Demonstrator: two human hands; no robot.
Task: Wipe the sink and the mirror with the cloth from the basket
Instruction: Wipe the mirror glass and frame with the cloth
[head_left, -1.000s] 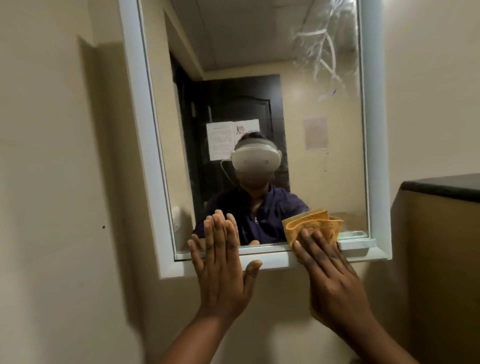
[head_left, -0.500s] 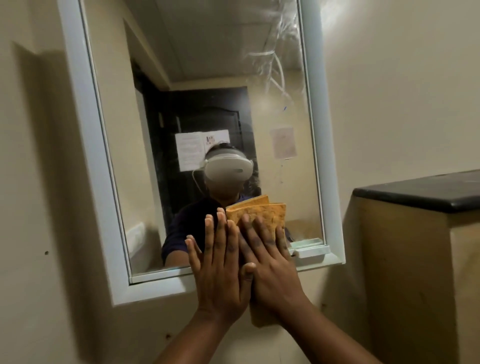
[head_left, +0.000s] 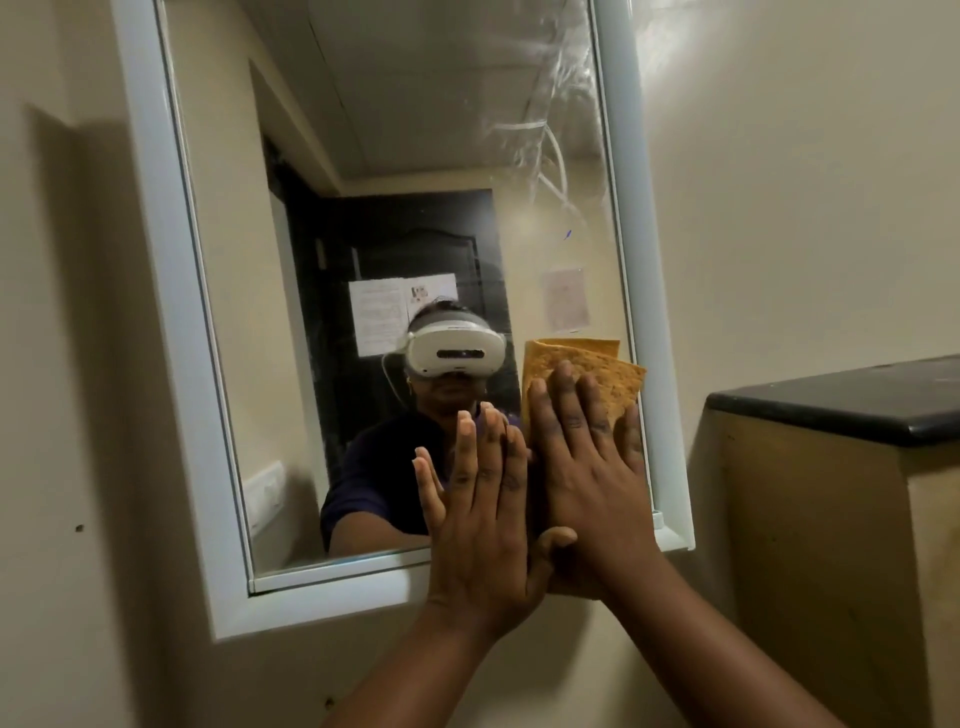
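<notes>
A wall mirror (head_left: 405, 130) in a white frame (head_left: 171, 291) fills the upper middle of the view. My right hand (head_left: 587, 467) presses a folded orange cloth (head_left: 576, 366) flat against the glass near the mirror's lower right corner, fingers straight. My left hand (head_left: 478, 525) lies flat with straight fingers against the lower glass and bottom frame, right beside the right hand. White smears show on the glass at the upper right. The sink and the basket are out of view.
A beige partition with a black top slab (head_left: 852, 400) juts out close on the right of the mirror. Beige wall (head_left: 67, 467) surrounds the frame on the left and below. The mirror reflects a person wearing a headset and a dark door.
My right hand slid the cloth from the bottom ledge up onto the glass, left toward my left hand, then up and right. My left hand stayed flat on the lower frame.
</notes>
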